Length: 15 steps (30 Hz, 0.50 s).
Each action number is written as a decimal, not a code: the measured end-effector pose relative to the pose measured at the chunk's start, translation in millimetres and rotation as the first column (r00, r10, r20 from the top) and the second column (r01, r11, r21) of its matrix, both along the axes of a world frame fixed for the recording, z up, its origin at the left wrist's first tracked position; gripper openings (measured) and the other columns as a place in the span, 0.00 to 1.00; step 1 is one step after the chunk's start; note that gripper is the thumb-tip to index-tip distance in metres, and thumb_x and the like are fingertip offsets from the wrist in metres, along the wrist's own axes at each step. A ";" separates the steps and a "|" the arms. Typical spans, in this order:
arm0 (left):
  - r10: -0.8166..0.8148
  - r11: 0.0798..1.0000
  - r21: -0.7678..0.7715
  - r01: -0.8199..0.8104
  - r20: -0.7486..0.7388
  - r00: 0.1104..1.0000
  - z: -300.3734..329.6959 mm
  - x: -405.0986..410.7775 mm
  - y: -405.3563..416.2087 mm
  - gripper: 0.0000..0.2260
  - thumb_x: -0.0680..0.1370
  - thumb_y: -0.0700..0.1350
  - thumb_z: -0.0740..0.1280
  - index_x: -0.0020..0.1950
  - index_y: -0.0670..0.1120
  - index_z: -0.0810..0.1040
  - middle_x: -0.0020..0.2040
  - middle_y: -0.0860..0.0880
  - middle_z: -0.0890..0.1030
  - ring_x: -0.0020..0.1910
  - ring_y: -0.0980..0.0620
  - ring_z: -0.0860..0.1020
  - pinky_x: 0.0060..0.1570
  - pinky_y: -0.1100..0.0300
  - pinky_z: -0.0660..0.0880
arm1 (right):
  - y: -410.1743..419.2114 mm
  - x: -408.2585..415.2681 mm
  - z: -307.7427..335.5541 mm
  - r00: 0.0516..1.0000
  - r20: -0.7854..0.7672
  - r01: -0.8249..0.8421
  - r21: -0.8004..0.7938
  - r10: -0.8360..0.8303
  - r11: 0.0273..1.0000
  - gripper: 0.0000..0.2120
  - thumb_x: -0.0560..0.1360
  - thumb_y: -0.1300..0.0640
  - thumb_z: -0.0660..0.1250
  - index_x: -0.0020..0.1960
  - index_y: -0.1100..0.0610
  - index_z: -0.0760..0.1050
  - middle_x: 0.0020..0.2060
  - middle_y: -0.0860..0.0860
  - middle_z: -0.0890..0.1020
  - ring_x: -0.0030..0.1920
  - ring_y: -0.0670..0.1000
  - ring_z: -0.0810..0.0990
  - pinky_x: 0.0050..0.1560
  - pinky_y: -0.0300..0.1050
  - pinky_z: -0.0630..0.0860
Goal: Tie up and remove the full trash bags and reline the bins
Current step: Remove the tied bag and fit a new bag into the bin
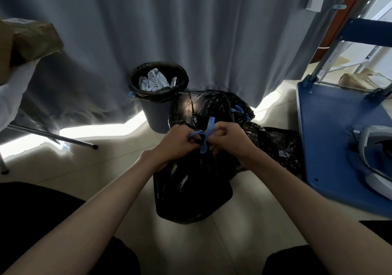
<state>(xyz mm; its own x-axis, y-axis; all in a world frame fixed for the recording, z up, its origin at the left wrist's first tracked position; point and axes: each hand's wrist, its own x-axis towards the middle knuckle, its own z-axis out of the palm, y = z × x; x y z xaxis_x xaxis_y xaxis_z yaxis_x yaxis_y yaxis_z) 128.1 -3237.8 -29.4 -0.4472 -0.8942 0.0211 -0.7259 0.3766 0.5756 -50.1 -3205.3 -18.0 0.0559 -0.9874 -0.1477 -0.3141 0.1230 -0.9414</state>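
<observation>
Presently: left hand (177, 140) and right hand (228, 137) pinch blue plastic drawstring (206, 135), black crinkled trash bag (191, 189) at six o'clock; pull evenly outward.

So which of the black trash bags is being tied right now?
The near bag on the floor: both hands, left and right, grip its blue drawstring. Another bag lies behind it; a third lines the bin.

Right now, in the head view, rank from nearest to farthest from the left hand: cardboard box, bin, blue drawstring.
1. Blue drawstring: gripped by the left hand.
2. Bin: beyond, by the curtain.
3. Cardboard box: far left, raised.
</observation>
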 end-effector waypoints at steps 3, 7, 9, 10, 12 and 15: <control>0.029 0.999 -0.025 -0.028 0.024 0.999 6.2 7.3 -6.0 0.10 0.70 0.44 0.72 0.36 0.38 0.79 0.32 0.41 0.79 0.32 0.45 0.77 0.33 0.54 0.68 | -2.2 -4.6 0.3 0.981 -0.179 -0.075 0.018 0.077 0.997 0.10 0.75 0.66 0.66 0.54 0.58 0.80 0.41 0.53 0.83 0.35 0.50 0.82 0.36 0.41 0.79; 0.024 1.000 -0.017 -0.025 -0.046 0.999 19.0 14.8 -5.8 0.08 0.72 0.42 0.73 0.37 0.38 0.79 0.34 0.41 0.79 0.31 0.51 0.72 0.32 0.62 0.65 | 1.7 0.6 0.4 0.925 -0.254 -0.268 0.089 0.283 0.959 0.19 0.74 0.63 0.70 0.64 0.55 0.76 0.51 0.55 0.81 0.41 0.51 0.80 0.41 0.45 0.80; 0.004 1.000 -0.009 -0.005 -0.077 0.997 30.0 14.4 -2.8 0.09 0.73 0.41 0.72 0.37 0.38 0.78 0.35 0.40 0.78 0.31 0.52 0.70 0.31 0.65 0.63 | 4.5 7.2 2.2 0.933 -0.208 -0.282 0.083 0.294 0.956 0.19 0.72 0.57 0.74 0.62 0.54 0.77 0.50 0.54 0.83 0.44 0.50 0.82 0.48 0.49 0.81; 0.002 1.000 -0.016 -0.003 -0.094 0.996 35.7 14.0 -2.6 0.09 0.73 0.42 0.72 0.37 0.39 0.77 0.36 0.40 0.78 0.32 0.52 0.70 0.31 0.65 0.63 | 4.9 9.8 3.6 0.939 -0.201 -0.271 0.062 0.278 0.960 0.19 0.71 0.54 0.75 0.61 0.52 0.78 0.50 0.51 0.84 0.47 0.50 0.83 0.54 0.50 0.81; -0.014 0.999 -0.037 0.009 -0.124 0.992 47.7 12.5 -2.3 0.07 0.74 0.43 0.71 0.39 0.43 0.76 0.37 0.41 0.78 0.34 0.53 0.71 0.33 0.65 0.63 | 6.1 14.7 8.3 0.959 -0.176 -0.224 0.000 0.221 0.974 0.16 0.70 0.51 0.76 0.57 0.51 0.80 0.48 0.49 0.85 0.50 0.48 0.83 0.58 0.50 0.79; -0.050 0.996 -0.079 0.035 -0.195 0.979 67.7 8.2 -3.6 0.01 0.77 0.44 0.68 0.46 0.48 0.78 0.35 0.53 0.76 0.33 0.61 0.72 0.36 0.63 0.65 | 5.1 20.5 22.5 0.984 -0.173 -0.076 -0.157 0.048 0.985 0.09 0.73 0.52 0.73 0.50 0.55 0.81 0.44 0.53 0.85 0.48 0.51 0.83 0.56 0.51 0.78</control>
<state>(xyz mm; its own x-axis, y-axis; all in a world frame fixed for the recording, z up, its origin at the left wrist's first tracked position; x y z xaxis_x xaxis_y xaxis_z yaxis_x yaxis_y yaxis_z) 136.3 -3241.4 38.2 -0.4652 -0.8670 0.1786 -0.5834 0.4520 0.6748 -29.6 -3200.2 4.5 0.1055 -0.9944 0.0020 -0.4720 -0.0518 -0.8801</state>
